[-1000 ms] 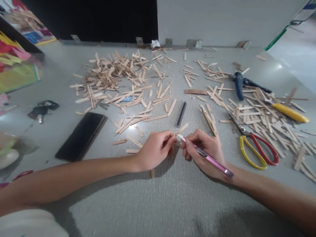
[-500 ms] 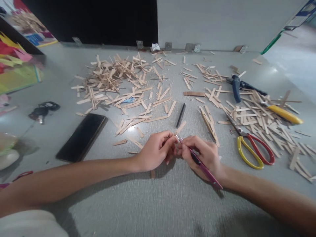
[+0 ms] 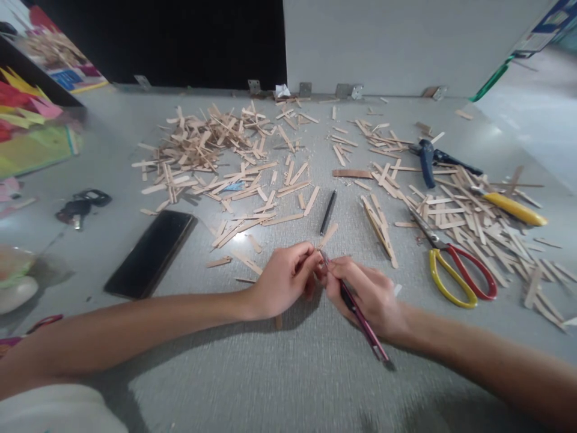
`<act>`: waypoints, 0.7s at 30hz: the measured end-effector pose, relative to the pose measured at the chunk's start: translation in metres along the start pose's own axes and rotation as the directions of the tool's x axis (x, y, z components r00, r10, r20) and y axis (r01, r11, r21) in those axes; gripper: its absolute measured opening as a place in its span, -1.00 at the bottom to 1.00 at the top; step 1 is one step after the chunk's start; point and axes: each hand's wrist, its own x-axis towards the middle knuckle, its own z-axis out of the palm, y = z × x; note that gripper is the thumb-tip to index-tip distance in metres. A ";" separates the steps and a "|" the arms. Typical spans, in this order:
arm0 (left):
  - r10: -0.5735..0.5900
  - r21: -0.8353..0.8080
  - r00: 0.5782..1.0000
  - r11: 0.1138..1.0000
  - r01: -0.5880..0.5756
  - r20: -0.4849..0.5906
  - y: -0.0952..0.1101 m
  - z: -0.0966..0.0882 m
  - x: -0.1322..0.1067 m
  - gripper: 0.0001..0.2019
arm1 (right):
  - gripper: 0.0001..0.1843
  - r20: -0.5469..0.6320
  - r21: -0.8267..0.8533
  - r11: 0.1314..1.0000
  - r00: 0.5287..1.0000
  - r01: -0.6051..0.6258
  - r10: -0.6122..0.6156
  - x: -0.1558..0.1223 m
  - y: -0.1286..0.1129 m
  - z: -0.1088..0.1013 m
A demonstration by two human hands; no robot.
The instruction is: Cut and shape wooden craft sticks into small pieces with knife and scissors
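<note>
My left hand (image 3: pixel 285 278) is closed, thumb against bent fingers, pinching a small wooden craft stick (image 3: pixel 329 235) that pokes out beyond the fingertips. In my right hand (image 3: pixel 363 293) is a slim purple craft knife (image 3: pixel 367 328), gripped like a pen, its back end pointing down toward me. The knife's tip meets the stick at the left fingertips; fingers partly hide the contact. Just beyond the hands lies a black pen-like rod (image 3: pixel 329 212). Another wooden stick (image 3: pixel 278 321) shows under my left wrist.
Craft sticks (image 3: pixel 211 141) are heaped at the back left, with more sticks (image 3: pixel 451 210) at right. Scissors (image 3: pixel 460 276), blue-handled pliers (image 3: pixel 427 163) and a yellow-handled tool (image 3: pixel 514 208) lie right. A phone (image 3: pixel 152 254) and keys (image 3: pixel 81 206) lie left. A black and white panel (image 3: pixel 360 42) bounds the back.
The knife's back end has swung down and slightly left as my right hand shifted a little left, closer to the left fingertips. My left hand stays nearly in place, still holding the stick.
</note>
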 end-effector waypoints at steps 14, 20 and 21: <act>-0.042 -0.175 0.996 0.983 0.056 0.081 -0.003 -0.005 0.005 -0.59 | -0.75 -0.133 -0.062 0.995 0.987 0.082 -0.090 0.005 0.004 -0.001; -0.125 -0.317 0.991 0.939 0.133 0.045 0.004 -0.004 0.007 -0.73 | -0.71 -0.116 -0.031 0.996 0.990 0.082 -0.085 0.006 0.007 0.000; -0.133 -0.324 0.990 0.935 0.141 0.047 0.005 -0.004 0.007 -0.73 | -0.71 -0.108 -0.024 0.996 0.990 0.084 -0.086 0.006 0.007 0.000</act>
